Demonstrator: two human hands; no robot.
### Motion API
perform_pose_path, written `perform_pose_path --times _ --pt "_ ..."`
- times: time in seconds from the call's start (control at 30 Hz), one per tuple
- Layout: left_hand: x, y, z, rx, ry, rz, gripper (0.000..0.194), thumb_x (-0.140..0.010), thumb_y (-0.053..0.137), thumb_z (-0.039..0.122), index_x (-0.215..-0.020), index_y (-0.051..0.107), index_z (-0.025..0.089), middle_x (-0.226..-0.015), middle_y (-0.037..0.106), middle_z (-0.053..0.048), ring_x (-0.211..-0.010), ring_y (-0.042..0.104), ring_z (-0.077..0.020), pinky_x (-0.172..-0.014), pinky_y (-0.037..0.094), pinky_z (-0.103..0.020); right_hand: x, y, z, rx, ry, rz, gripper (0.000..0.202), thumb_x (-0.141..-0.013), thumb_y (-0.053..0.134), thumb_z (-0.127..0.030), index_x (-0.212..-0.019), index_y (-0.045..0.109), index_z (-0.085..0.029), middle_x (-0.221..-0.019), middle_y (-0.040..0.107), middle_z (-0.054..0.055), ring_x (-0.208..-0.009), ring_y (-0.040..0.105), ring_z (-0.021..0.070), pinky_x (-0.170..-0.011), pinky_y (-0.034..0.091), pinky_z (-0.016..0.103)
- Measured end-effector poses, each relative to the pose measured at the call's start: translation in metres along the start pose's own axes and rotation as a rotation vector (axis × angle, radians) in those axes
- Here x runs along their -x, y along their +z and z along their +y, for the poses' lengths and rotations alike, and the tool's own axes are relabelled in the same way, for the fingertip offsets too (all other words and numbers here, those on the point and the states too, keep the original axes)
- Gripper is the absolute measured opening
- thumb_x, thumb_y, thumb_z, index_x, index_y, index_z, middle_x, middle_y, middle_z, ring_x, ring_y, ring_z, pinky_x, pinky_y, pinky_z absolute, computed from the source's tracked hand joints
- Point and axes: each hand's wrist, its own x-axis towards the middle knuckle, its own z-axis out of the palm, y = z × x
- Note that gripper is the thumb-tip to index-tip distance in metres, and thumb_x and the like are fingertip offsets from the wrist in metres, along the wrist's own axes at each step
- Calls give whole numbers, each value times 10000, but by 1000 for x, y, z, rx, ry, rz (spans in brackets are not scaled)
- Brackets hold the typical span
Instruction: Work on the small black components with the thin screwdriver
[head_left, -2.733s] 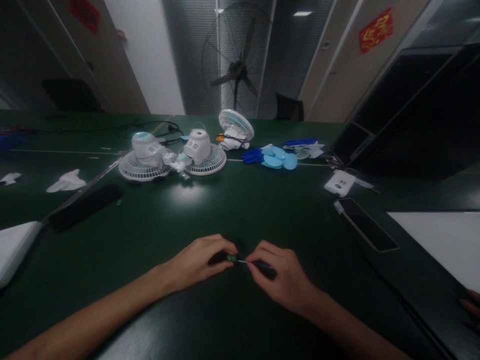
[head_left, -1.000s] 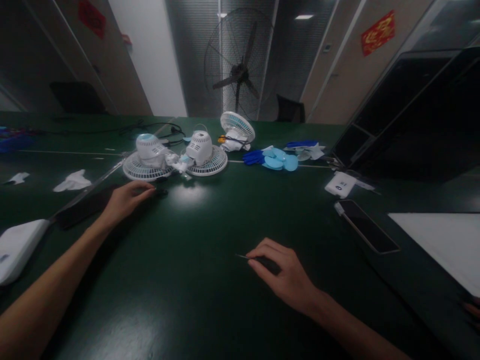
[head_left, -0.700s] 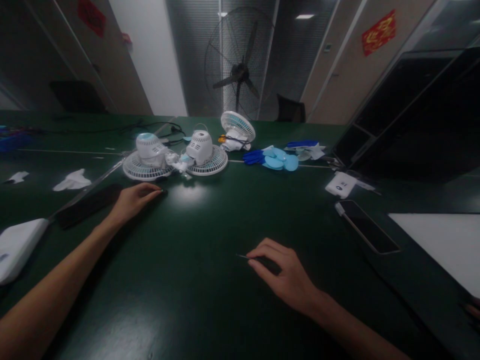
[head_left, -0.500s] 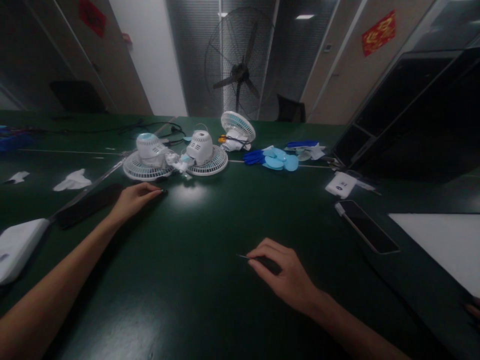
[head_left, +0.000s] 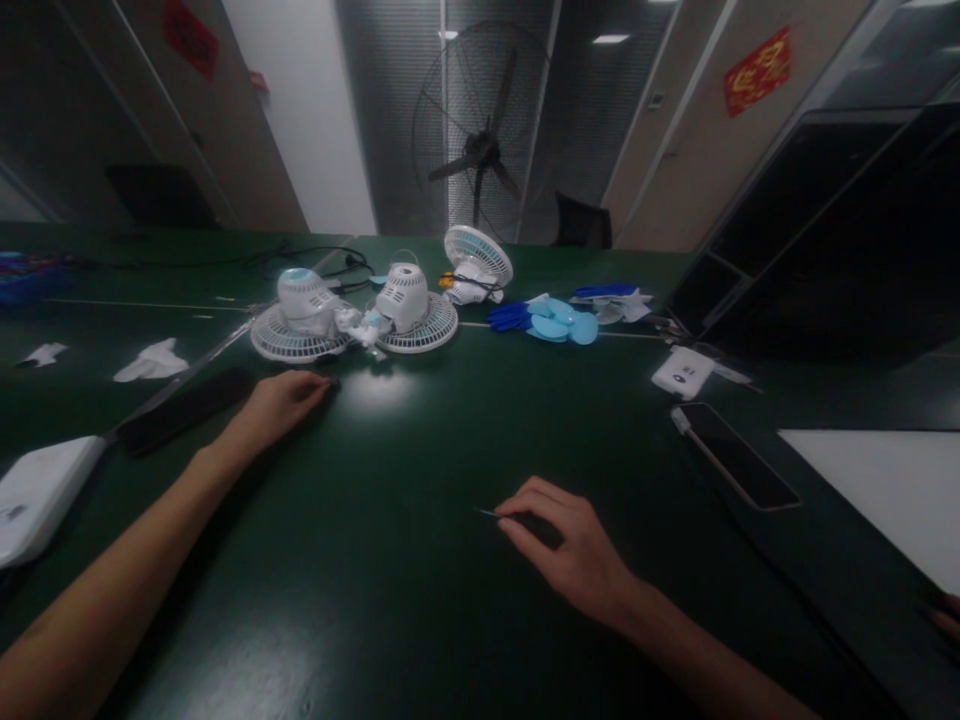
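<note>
My right hand (head_left: pixel 566 545) is closed round the dark handle of a small screwdriver (head_left: pixel 534 524), its thin metal tip pointing left just above the green table (head_left: pixel 405 620). On the left, my left hand (head_left: pixel 281 405) has its fingers pinched at a small dark object (head_left: pixel 333 384), too small to make out. Just beyond it lie two white fans, a left one (head_left: pixel 300 335) and a right one (head_left: pixel 424 325), face down with their bases up. A third small fan (head_left: pixel 478 262) rests behind them, tilted.
Light blue fan blades (head_left: pixel 559 322) and blue gloves (head_left: pixel 510 316) lie at the back. A phone (head_left: pixel 739 455) and white box (head_left: pixel 682 372) are on the right. At left are a black pad (head_left: pixel 184 410) and white device (head_left: pixel 45 495). A person's fingers show at the right edge.
My left hand has turned slightly, with its fingers drawn closer over the small dark object. My right hand and the screwdriver have hardly moved. The view has shifted a little.
</note>
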Motion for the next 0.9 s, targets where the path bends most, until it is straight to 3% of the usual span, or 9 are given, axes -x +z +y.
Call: perform_pose_path --times 0.1,0.2,0.27,0.43,0.5,0.63,0.8,0.9 --pt "0 1 1 -164 110 -19 546 -1000 523 585 -1278 743 170 -1308 702 -157 -1142 686 -318 -1054 527 -447 0 -1 0 -6 2 -6 150 -1052 604 -257 -1107 740 -226 -1028 702 35 -888 686 180 -772 541 317" --pt "0 7 21 -151 188 -51 488 -1049 472 523 -1282 739 188 -1302 694 -144 -1139 687 -300 -1046 547 -466 0 -1 -1 4 6 3 145 -1048 608 -256 -1095 742 -226 -1021 702 31 -878 686 177 -767 538 315" --pt "5 16 53 -70 294 -124 421 -1071 471 472 -1277 735 217 -1274 703 -117 -1120 695 -270 -1014 574 -450 0 0 -1 12 8 13 143 -1046 610 -255 -1093 742 -227 -1014 701 29 -867 684 173 -754 535 309" --pt "40 56 160 209 681 -359 270 -1104 494 284 -1229 716 195 -1208 729 -100 -1110 693 -205 -985 585 -366 1 1 -1 65 -9 25 133 -1023 614 -224 -1075 736 -220 -997 700 28 -844 684 163 -732 521 294" --pt "54 70 187 278 751 -348 223 -1095 515 236 -1189 707 173 -1174 737 -103 -1083 694 -202 -960 587 -352 0 2 -1 97 -18 27 124 -997 623 -199 -1040 738 -218 -973 700 26 -825 683 160 -730 514 293" --pt "65 83 197 372 752 -327 169 -1078 552 206 -1192 674 175 -1160 730 -102 -1089 685 -203 -968 571 -351 -1 2 -1 136 -18 15 114 -970 628 -182 -992 732 -223 -935 696 13 -788 682 149 -711 491 287" --pt "65 82 190 410 602 -369 224 -1050 615 242 -1271 636 208 -1131 693 -86 -1038 680 -197 -901 575 -328 -1 4 -3 157 -3 14 124 -971 613 -191 -985 733 -222 -932 694 16 -760 671 146 -692 480 283" --pt "66 81 193 419 589 -395 252 -1052 613 253 -1301 618 219 -1135 680 -84 -1036 673 -199 -891 570 -327 0 5 -4 163 -3 13 133 -964 615 -184 -1000 738 -219 -940 692 20 -765 670 150 -689 484 279"
